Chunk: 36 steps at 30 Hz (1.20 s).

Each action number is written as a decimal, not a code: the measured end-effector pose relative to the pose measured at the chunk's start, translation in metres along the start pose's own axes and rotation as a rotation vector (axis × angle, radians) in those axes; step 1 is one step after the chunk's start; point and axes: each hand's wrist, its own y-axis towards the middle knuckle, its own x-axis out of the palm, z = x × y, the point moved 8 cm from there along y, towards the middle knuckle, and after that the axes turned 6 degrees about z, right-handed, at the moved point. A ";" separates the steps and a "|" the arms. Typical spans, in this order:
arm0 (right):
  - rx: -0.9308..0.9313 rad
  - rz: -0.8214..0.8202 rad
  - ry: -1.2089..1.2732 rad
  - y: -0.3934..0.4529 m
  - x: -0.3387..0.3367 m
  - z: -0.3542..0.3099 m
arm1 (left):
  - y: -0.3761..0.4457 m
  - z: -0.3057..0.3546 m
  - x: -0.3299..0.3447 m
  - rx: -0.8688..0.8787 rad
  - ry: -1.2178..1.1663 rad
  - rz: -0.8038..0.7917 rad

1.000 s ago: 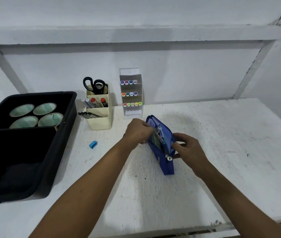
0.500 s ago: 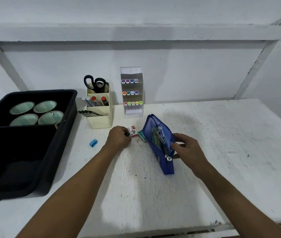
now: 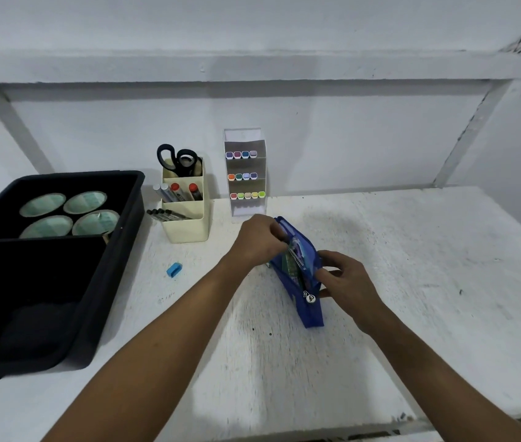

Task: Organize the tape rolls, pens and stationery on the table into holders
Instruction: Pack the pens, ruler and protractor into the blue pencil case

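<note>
Both hands at the blue pouch

The blue pouch (image 3: pixel 304 282) is standing unzipped on the white table (image 3: pixel 412 266). The right hand (image 3: pixel 347 283) is pinching its near edge, while the left hand (image 3: pixel 260 239), fingers curled, is reaching into its opening; whether it is gripping anything cannot be told

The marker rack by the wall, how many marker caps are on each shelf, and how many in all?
Counting the coloured caps in the white marker rack:
Top shelf: 4
Middle shelf: 4
Bottom shelf: 5
Total: 13
</note>
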 end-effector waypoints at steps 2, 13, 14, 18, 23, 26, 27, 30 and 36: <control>-0.002 0.003 -0.015 0.000 -0.002 0.001 | -0.001 0.006 0.012 0.015 0.012 -0.087; 0.022 -0.022 -0.030 0.003 0.007 0.007 | -0.007 -0.044 -0.034 -0.108 -0.002 0.089; 0.030 -0.029 -0.034 0.003 0.011 0.008 | -0.009 -0.057 -0.044 -0.147 0.020 0.122; 0.068 -0.063 -0.055 0.003 0.025 0.010 | -0.021 -0.116 -0.080 -0.272 0.148 0.196; 0.077 -0.082 -0.074 0.003 0.035 0.007 | -0.043 -0.162 -0.102 -0.386 0.244 0.239; 0.089 -0.081 -0.078 0.002 0.037 0.006 | -0.052 -0.173 -0.100 -0.404 0.240 0.221; 0.091 -0.078 -0.076 0.002 0.038 0.005 | -0.054 -0.175 -0.099 -0.399 0.226 0.233; 0.083 -0.067 -0.062 0.001 0.036 0.002 | -0.058 -0.174 -0.100 -0.373 0.203 0.285; 0.048 -0.050 -0.026 -0.002 0.026 0.002 | -0.051 -0.150 -0.088 -0.295 0.221 0.270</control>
